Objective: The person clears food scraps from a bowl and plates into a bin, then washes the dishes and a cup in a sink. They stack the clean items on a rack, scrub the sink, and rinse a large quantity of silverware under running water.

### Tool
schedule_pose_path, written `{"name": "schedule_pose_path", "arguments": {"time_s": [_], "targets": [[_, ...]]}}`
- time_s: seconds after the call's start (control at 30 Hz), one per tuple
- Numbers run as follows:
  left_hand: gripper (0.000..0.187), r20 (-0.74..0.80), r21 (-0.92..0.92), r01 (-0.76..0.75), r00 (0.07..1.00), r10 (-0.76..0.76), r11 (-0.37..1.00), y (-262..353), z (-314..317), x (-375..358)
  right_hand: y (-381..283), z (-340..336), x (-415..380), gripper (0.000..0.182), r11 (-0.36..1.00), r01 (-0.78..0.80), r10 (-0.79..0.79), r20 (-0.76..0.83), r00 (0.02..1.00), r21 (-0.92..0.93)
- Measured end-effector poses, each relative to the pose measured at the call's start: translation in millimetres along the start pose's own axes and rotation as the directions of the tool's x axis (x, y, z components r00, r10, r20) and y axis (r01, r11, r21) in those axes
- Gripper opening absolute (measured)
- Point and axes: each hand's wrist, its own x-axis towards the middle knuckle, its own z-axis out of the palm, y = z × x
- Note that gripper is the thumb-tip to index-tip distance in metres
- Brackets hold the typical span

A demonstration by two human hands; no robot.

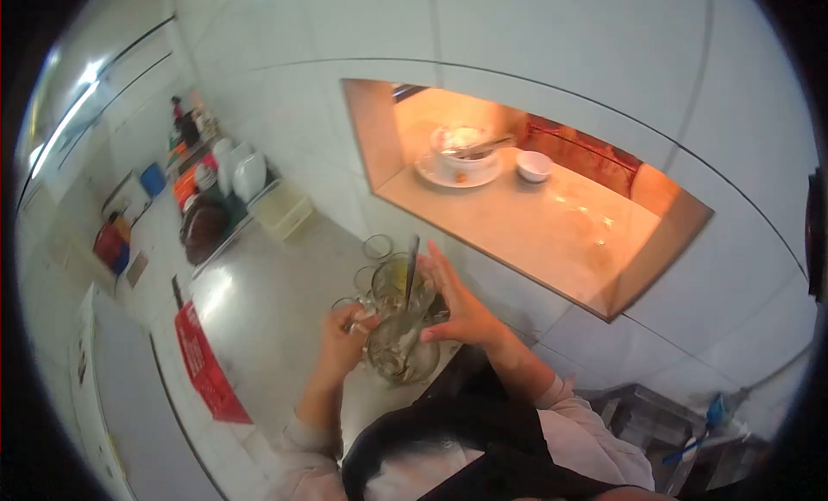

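Clear glass mugs are grouped on the metal counter in front of me. The fingers of my left hand [345, 333] are closed at the handle side of the nearer glass mug [401, 359]. Behind it stands another glass mug [388, 277] with something yellowish inside. A long-handled metal spoon [411, 264] sticks up among the glasses. My right hand [461, 307] is open at their right side, fingers stretched upward and thumb apart, close to the glass.
Empty glasses [377, 247] stand behind the mugs. A wall opening holds a plate [461, 175] with a bowl and cutlery, plus a small white bowl [534, 165]. A red basket [207, 363] is at left; a clear plastic container [281, 209] sits farther back.
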Motion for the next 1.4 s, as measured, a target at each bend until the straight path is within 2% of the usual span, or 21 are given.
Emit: {"name": "schedule_pose_path", "arguments": {"time_s": [0.07, 0.1, 0.17, 0.23, 0.3, 0.33, 0.4, 0.53, 0.6, 0.73, 0.8, 0.87, 0.93, 1.0, 1.1, 1.13, 1.17, 1.27, 1.33, 1.37, 1.4], "targets": [[0.029, 0.103, 0.041, -0.003, 0.995, -0.001, 0.999, -3.7, -16.8, -35.2, 5.4, 17.7, -2.1, 0.117, 0.959, -0.204, 0.174, 0.161, 0.971, 0.196], [0.029, 0.098, 0.044, 0.079, 0.992, -0.083, 0.996, -20.3, -47.0, -52.7, 22.2, 51.2, 1.9, 0.117, 0.934, -0.275, 0.237, 0.181, 0.954, 0.228], [0.032, 0.023, 0.263, 0.14, 0.988, -0.152, 0.954, -30.1, -82.3, -59.6, 46.2, 86.1, 24.5, 0.109, 0.875, -0.416, 0.301, 0.396, 0.868, 0.247], [0.033, -0.074, 0.236, 0.273, 0.962, -0.262, 0.933, -41.1, -97.1, -85.8, 64.1, 113.1, 20.8, 0.1, 0.856, -0.445, 0.303, 0.443, 0.844, 0.262], [0.033, -0.179, 0.198, 0.394, 0.915, -0.362, 0.898, -46.8, -107.5, -106.3, 72.0, 137.8, 18.2, 0.087, 0.986, -0.139, 0.081, 0.461, 0.883, 0.092], [0.033, -0.254, 0.19, 0.421, 0.894, -0.37, 0.887, -48.0, -109.2, -113.9, 79.5, 147.1, 15.2, 0.087, 0.983, -0.151, 0.082, 0.477, 0.875, 0.108], [0.033, -0.345, 0.186, 0.461, 0.857, -0.382, 0.868, -57.1, -118.3, -128.6, 91.0, 167.7, 8.5, 0.072, 0.989, 0.148, -0.14, 0.489, 0.861, 0.021], [0.027, -0.431, 0.106, 0.493, 0.805, -0.407, 0.863, -73.8, -129.4, -147.9, 82.9, 197.4, -7.9, 0.05, 0.995, -0.044, -0.005, 0.501, 0.866, 0.086], [0.022, -0.436, 0.06, 0.512, 0.785, -0.439, 0.857, -78.1, -131.2, -153.7, 86.7, 217.2, -12.3, 0.031, 0.969, -0.247, 0.224, 0.406, 0.886, 0.004], [0.02, -0.465, 0.192, 0.485, 0.811, -0.356, 0.854, -120.6, -136.2, -157.2, 106.4, 227.0, 2.1, 0.019, 0.903, -0.409, 0.344, 0.348, 0.872, 0.131], [0.02, -0.454, 0.2, 0.443, 0.832, -0.318, 0.874, -131.0, -139.1, -150.2, 108.7, 213.0, 17.4, 0.028, 0.851, -0.303, 0.251, 0.174, 0.952, 0.429], [0.02, -0.477, 0.135, 0.419, 0.822, -0.312, 0.898, -135.6, -136.1, -132.6, 90.4, 179.3, 51.6, 0.039, 0.755, -0.232, 0.276, 0.024, 0.961, 0.613], [0.019, -0.503, 0.08, 0.397, 0.808, -0.307, 0.914, -167.5, -136.7, -127.4, 92.0, 141.8, 72.8, 0.047, 0.757, -0.002, 0.231, -0.264, 0.936, 0.654], [0.019, -0.516, 0.022, 0.364, 0.802, -0.302, 0.931, -205.1, -138.6, -121.7, 108.7, 99.0, 87.9, 0.049, 0.675, 0.201, 0.228, -0.46, 0.858, 0.71], [0.012, -0.459, 0.004, 0.283, 0.853, -0.25, 0.959, -276.1, -144.3, -109.8, 155.2, 65.6, 89.0, 0.045, 0.725, 0.204, 0.293, -0.563, 0.773, 0.657], [0.015, -0.491, 0.001, 0.248, 0.844, -0.216, 0.969, -312.9, -145.8, -110.4, 164.4, 64.8, 83.3, 0.041, 0.942, 0.039, 0.165, -0.561, 0.811, 0.333], [0.019, -0.526, -0.003, 0.21, 0.831, -0.18, 0.978, -339.2, -147.5, -104.8, 179.1, 66.4, 76.0, 0.04, 0.974, -0.058, 0.174, -0.558, 0.811, 0.219], [0.024, -0.431, -0.005, 0.233, 0.877, -0.212, 0.973, -364.2, -148.0, -77.5, 224.7, 65.4, 50.6, 0.037, 0.967, -0.254, 0.24, -0.441, 0.865, 0.027], [0.027, -0.405, -0.066, 0.138, 0.902, -0.153, 0.988, -376.4, -144.0, -59.6, 229.3, 65.7, 47.8, 0.034, 0.935, -0.342, 0.354, -0.305, 0.884, 0.095], [0.027, -0.402, -0.081, 0.123, 0.904, -0.146, 0.989, -388.4, -138.9, -51.1, 229.6, 59.1, 49.5, 0.034, 0.939, -0.335, 0.341, -0.312, 0.887, 0.076], [0.025, -0.45, -0.122, 0.149, 0.873, -0.189, 0.981, -402.5, -133.1, -44.0, 223.4, 53.4, 49.2, 0.028, 0.9, -0.412, 0.385, -0.187, 0.904, -0.14]]}}
